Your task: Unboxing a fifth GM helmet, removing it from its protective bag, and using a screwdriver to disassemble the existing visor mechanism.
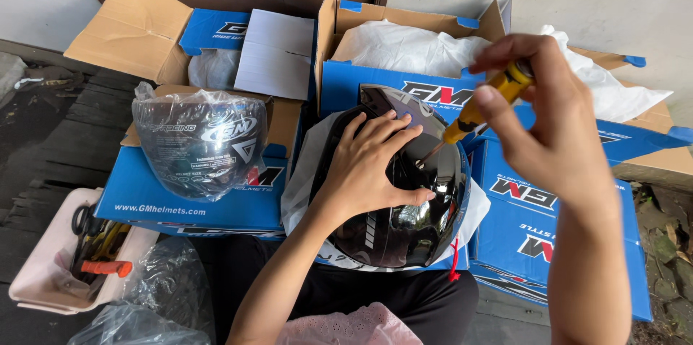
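Right hand (pixel 550 127) had a closed grip on the yellow-handled screwdriver (pixel 485 102), fingertips pinched round the top of the handle. Shaft ran down-left, tip at a small screw on the side of the glossy black helmet (pixel 404 201). Left hand (pixel 369 164) lay flat on the helmet's dark visor, fingers spread, thumb along the visor face; pressing, not wrapped round anything.

Helmet sat on the person's lap, half in a white cloth bag (pixel 297 185), red tag string hanging at its lower right edge.

Left of the helmet: a smoked visor in clear plastic wrap (pixel 198 141), lying on top of a blue-and-brown cardboard box (pixel 180 201). Behind that, another open blue carton (pixel 137 31) with a white card sheet (pixel 276 53) leaning in it. Directly behind the helmet: open box with white fabric wrapping (pixel 404 45) inside. Right of the helmet: more blue boxes (pixel 534 229), touching each other.

Far lower left of the helmet: pale pink plastic tray (pixel 50 273) on the dark wooden floor (pixel 58 136), holding black scissors and an orange-handled tool (pixel 106 268). Crumpled clear plastic bag (pixel 155 294) just beside the tray.
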